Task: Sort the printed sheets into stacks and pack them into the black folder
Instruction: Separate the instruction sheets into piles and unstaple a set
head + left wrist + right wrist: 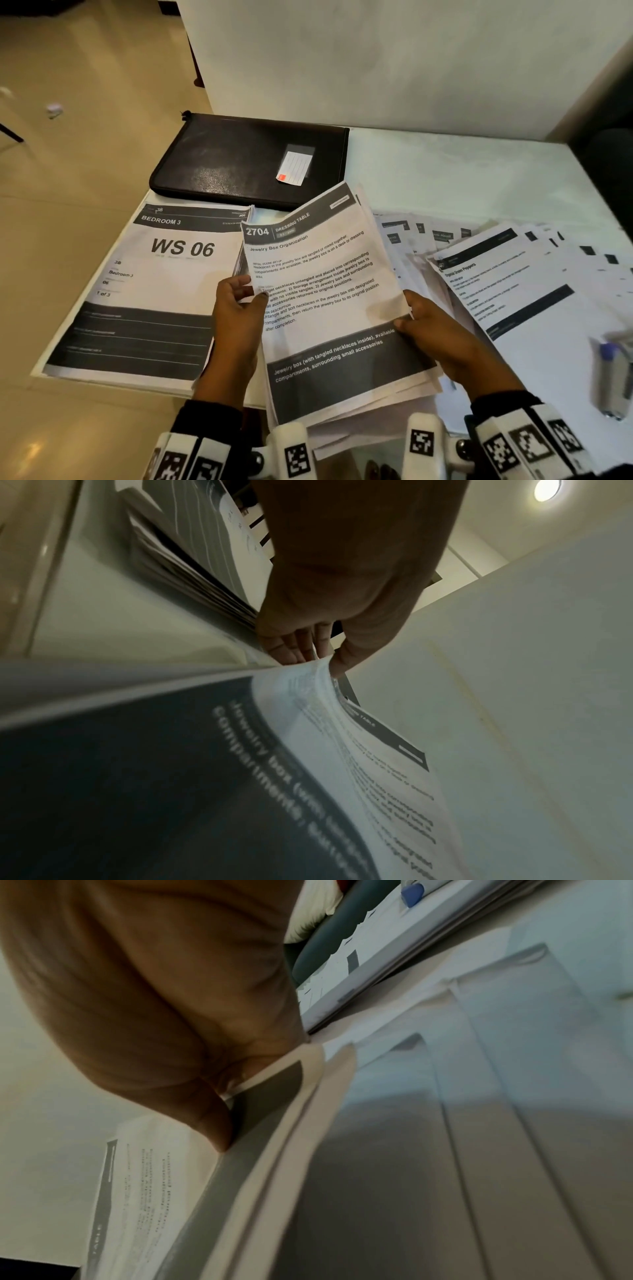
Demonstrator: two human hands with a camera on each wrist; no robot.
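both hands hold a bundle of printed sheets (pixel 329 308) tilted above the white desk (pixel 445 164): the left hand (pixel 236 308) pinches its left edge with the thumb on top, and the right hand (pixel 442 335) grips the right edge, thumb on the top page headed "2704". a squared stack (pixel 144 294) topped "ws 06" lies at the desk's left, and loose sheets (pixel 513 274) are fanned out at the right. the black folder (pixel 246 161) lies closed at the back, beyond the stack.

Closed black folder (pixel 246 161) flat on table; printed sheets (pixel 329 298) tilted before it, "WS 06" stack (pixel 147 291) left.
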